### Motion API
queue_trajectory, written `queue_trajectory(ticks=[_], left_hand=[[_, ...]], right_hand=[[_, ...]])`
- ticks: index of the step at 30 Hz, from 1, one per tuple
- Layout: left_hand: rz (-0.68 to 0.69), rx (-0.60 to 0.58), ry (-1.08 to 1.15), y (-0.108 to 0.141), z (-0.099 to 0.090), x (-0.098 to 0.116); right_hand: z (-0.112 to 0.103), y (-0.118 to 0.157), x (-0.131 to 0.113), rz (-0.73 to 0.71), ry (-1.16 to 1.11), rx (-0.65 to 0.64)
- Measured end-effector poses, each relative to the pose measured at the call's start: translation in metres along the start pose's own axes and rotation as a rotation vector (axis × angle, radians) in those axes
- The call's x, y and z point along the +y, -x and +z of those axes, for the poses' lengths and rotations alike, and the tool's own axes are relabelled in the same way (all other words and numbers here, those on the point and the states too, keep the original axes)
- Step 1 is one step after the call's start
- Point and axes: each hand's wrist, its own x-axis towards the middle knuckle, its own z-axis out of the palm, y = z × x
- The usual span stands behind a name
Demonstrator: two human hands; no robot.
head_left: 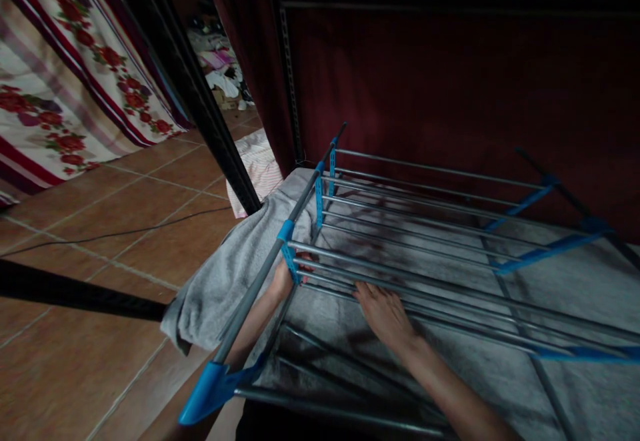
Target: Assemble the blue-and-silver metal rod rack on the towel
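Note:
A rack of grey metal tubes (400, 271) joined by blue plastic brackets lies on a grey cloth. My left hand (284, 279) is at its left side, closed around the blue bracket (290, 261) where several tubes end; the bracket partly hides the fingers. Further right, my right hand (384, 311) has its fingers curled over a lower metal tube (340, 292). A long side pole (260, 277) runs past my left forearm to a blue end piece (207, 387) near me. Loose-looking tubes (340, 367) lie below my hands.
Black metal posts (200, 94) frame the cloth-covered surface (220, 301). Behind hangs a dark red curtain (425, 94). To the left are a tiled floor (135, 201) with a thin cable (125, 231), a flowered curtain (75, 81) and a striped cloth (257, 164).

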Motion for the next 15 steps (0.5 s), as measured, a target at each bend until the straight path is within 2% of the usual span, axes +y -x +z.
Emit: queue_trajectory(ticks=[3, 10, 13, 15], left_hand=[[-0.003, -0.070, -0.034, -0.004, -0.003, -0.005], [0.029, 0.009, 0.015, -0.007, -0.001, -0.012], [0.038, 0.030, 0.034, -0.006, 0.001, -0.009], [0.037, 0.052, 0.042, -0.005, 0.001, -0.008]], right_hand=[[-0.006, -0.004, 0.000, 0.010, -0.048, -0.066], [-0.001, -0.007, 0.003, 0.020, -0.078, -0.072], [0.000, -0.007, 0.000, 0.034, -0.084, -0.037], [-0.001, -0.001, -0.004, -0.047, -0.095, 0.051]])
